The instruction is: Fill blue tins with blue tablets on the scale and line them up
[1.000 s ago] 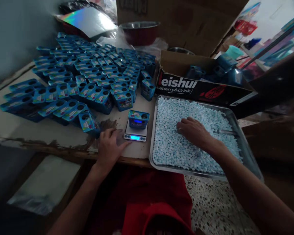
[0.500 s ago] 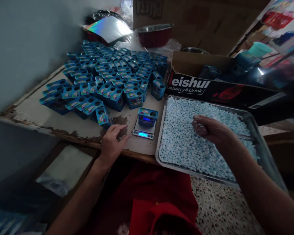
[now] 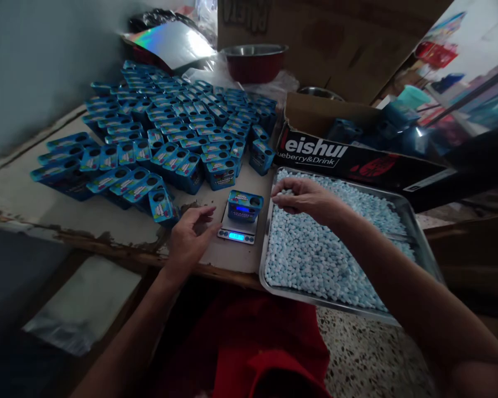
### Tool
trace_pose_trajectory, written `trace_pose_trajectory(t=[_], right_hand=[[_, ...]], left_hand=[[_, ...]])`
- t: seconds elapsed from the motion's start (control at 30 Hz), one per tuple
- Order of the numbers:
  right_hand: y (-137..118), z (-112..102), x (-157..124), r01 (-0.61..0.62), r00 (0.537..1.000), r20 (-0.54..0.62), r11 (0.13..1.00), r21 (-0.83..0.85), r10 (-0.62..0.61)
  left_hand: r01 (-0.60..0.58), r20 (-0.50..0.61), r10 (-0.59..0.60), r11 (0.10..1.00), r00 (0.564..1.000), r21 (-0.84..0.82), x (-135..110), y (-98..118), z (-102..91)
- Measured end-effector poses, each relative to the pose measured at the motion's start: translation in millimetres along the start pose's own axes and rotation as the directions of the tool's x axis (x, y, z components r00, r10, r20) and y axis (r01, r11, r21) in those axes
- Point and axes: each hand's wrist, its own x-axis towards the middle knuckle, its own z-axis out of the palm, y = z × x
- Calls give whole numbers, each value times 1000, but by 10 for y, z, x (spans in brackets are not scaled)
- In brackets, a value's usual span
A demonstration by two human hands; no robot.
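Note:
A small blue box (image 3: 245, 206) with a round dark hole in its top stands upright on a digital scale (image 3: 236, 236), whose display glows blue. Just left of the scale, my left hand (image 3: 192, 232) is open with its fingers curved and nothing in them. My right hand (image 3: 301, 195) is closed on several small white candies (image 3: 285, 192), above the left rear part of a metal tray (image 3: 262, 276). Pale blue and white candies (image 3: 315, 260) cover the tray's bottom. What lies deeper in the right hand is hidden.
Many similar blue boxes (image 3: 178, 132) crowd the table (image 3: 120, 226) at the left and back. Behind the tray is a black printed carton (image 3: 315, 146) with blue boxes inside. A red metal bowl (image 3: 255, 63) stands at the back; a wrapped pale pack (image 3: 91, 298) lies below the table.
My right hand has moved left with the candies, from the middle of the tray toward the box on the scale. My left hand stays beside the scale; the view has shifted slightly.

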Motion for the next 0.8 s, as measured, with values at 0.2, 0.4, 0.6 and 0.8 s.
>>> trace_pose_trajectory(t=[0.2,0.4,0.6,0.8], right_hand=[[-335,141,278,171,985,103,805,-569,-137],[-414,256,277,189,982,132,619,-762,-136],[-338,224,341,134,990,64,716,-685,-124],[-59,-131,158,-57,983,-168,990,128,79]], left_hand=[[-23,46,22,1000,999,20,1,-90,-64],[-37,70,35,999,997,27,60,-73,-104],[-18,98,14,999,995,36,87,-48,-140],[-10,75,7,999,997,43,58,26,-240]])
